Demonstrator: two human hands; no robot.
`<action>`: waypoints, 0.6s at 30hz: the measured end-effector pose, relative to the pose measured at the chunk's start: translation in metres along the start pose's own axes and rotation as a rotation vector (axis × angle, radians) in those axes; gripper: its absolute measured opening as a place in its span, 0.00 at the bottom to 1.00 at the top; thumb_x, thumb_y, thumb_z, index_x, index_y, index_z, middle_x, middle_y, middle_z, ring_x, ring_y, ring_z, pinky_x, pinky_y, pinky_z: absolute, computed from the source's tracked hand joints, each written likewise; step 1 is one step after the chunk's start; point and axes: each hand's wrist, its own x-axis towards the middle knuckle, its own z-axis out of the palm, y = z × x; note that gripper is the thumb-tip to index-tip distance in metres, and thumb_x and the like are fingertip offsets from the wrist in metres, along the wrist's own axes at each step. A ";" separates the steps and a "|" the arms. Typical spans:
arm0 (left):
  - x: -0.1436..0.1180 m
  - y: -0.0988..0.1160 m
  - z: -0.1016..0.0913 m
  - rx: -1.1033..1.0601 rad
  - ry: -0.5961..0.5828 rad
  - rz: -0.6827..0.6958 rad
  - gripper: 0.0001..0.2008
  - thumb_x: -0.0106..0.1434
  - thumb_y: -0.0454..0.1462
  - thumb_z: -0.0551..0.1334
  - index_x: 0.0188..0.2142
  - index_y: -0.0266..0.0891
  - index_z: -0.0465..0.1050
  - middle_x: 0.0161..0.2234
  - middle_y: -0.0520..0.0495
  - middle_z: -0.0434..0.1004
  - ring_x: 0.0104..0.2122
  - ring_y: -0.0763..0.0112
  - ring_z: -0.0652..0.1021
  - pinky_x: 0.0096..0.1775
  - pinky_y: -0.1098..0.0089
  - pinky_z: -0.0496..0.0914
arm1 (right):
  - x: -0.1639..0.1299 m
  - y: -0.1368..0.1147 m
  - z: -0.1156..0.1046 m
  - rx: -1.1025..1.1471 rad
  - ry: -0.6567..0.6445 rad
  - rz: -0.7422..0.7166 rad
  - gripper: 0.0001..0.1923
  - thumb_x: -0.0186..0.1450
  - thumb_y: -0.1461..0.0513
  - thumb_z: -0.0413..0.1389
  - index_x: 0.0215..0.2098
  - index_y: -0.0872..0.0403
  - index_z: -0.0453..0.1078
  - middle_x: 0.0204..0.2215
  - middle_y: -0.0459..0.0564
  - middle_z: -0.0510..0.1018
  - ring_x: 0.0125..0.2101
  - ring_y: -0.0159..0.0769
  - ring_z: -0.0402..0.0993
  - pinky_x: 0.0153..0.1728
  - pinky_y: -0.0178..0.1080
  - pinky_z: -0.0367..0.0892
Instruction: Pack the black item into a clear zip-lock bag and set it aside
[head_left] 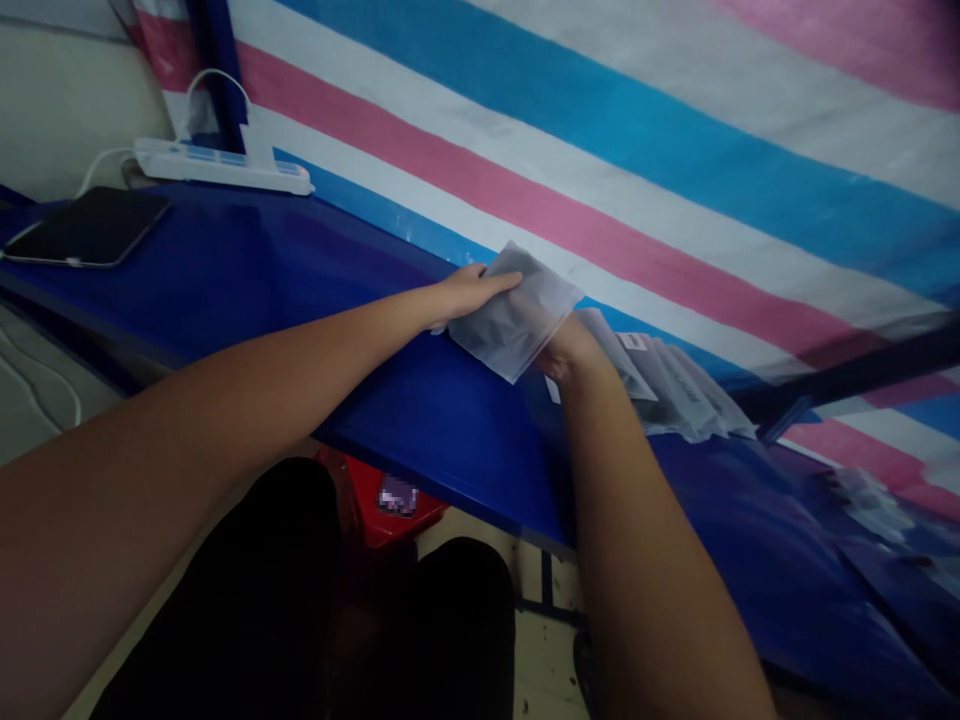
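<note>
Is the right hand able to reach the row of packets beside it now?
Probably yes: the right hand is already next to the row of packets, with nothing between them, though it also touches the plastic bag.

A translucent plastic pouch (dark contents inside) lies tilted on the blue table.

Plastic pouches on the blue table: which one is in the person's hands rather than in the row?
The frosted pouch with dark contents, held by the left hand and right hand. The other pouches lie overlapping to its right, against the striped tarp.
</note>
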 end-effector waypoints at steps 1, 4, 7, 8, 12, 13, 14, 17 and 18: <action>0.001 0.003 -0.004 0.011 -0.018 -0.007 0.29 0.56 0.59 0.69 0.50 0.45 0.75 0.48 0.39 0.82 0.50 0.48 0.80 0.47 0.57 0.74 | -0.001 -0.002 0.000 -0.016 0.014 0.010 0.15 0.61 0.50 0.65 0.39 0.50 0.72 0.32 0.48 0.79 0.45 0.39 0.76 0.46 0.42 0.75; 0.003 0.009 -0.017 0.049 -0.055 -0.023 0.30 0.51 0.55 0.73 0.50 0.44 0.77 0.48 0.38 0.82 0.49 0.47 0.81 0.47 0.55 0.74 | -0.003 -0.005 -0.002 -0.032 0.057 0.063 0.13 0.60 0.52 0.66 0.36 0.50 0.72 0.29 0.47 0.77 0.41 0.40 0.77 0.41 0.42 0.76; 0.006 0.010 -0.026 0.072 -0.045 -0.032 0.32 0.48 0.50 0.75 0.51 0.41 0.77 0.50 0.36 0.81 0.50 0.45 0.81 0.47 0.54 0.74 | -0.003 -0.006 -0.008 -0.131 0.151 0.110 0.11 0.57 0.56 0.66 0.33 0.52 0.72 0.28 0.49 0.76 0.35 0.41 0.76 0.33 0.42 0.76; 0.007 0.009 -0.028 0.069 -0.038 -0.033 0.33 0.47 0.49 0.75 0.51 0.41 0.77 0.50 0.36 0.81 0.50 0.45 0.81 0.47 0.54 0.75 | -0.002 -0.007 -0.012 -0.203 0.231 0.108 0.09 0.58 0.58 0.64 0.33 0.53 0.72 0.27 0.50 0.76 0.33 0.40 0.75 0.31 0.42 0.75; 0.009 0.007 -0.030 -0.012 -0.018 -0.046 0.26 0.50 0.49 0.72 0.47 0.40 0.78 0.47 0.36 0.83 0.48 0.45 0.82 0.46 0.53 0.76 | 0.008 -0.009 -0.028 -0.385 0.674 -0.041 0.05 0.61 0.63 0.55 0.36 0.54 0.70 0.33 0.51 0.78 0.28 0.35 0.74 0.27 0.40 0.73; 0.008 0.007 -0.030 -0.039 -0.028 -0.051 0.24 0.50 0.48 0.71 0.45 0.40 0.79 0.46 0.37 0.83 0.47 0.45 0.82 0.46 0.52 0.76 | 0.010 -0.008 -0.031 -0.349 0.724 -0.051 0.05 0.62 0.61 0.55 0.37 0.54 0.69 0.35 0.50 0.77 0.28 0.34 0.74 0.27 0.39 0.73; 0.008 0.007 -0.029 -0.062 -0.044 -0.054 0.23 0.51 0.47 0.71 0.44 0.40 0.79 0.46 0.37 0.83 0.47 0.45 0.82 0.46 0.52 0.76 | 0.012 -0.007 -0.033 -0.291 0.718 -0.032 0.06 0.63 0.59 0.55 0.38 0.53 0.69 0.35 0.50 0.77 0.28 0.34 0.74 0.27 0.39 0.73; 0.004 0.008 -0.023 -0.077 -0.099 -0.060 0.23 0.49 0.44 0.72 0.45 0.40 0.79 0.44 0.36 0.83 0.48 0.45 0.82 0.47 0.51 0.76 | 0.016 0.000 -0.032 -0.174 0.600 0.061 0.13 0.65 0.52 0.56 0.36 0.53 0.68 0.29 0.49 0.73 0.25 0.34 0.71 0.24 0.38 0.70; 0.003 0.008 -0.022 -0.068 -0.106 -0.062 0.24 0.49 0.43 0.73 0.46 0.40 0.79 0.44 0.36 0.84 0.49 0.45 0.82 0.48 0.51 0.76 | 0.016 0.003 -0.031 -0.192 0.592 0.057 0.13 0.64 0.52 0.57 0.34 0.53 0.69 0.27 0.48 0.71 0.23 0.33 0.68 0.23 0.38 0.68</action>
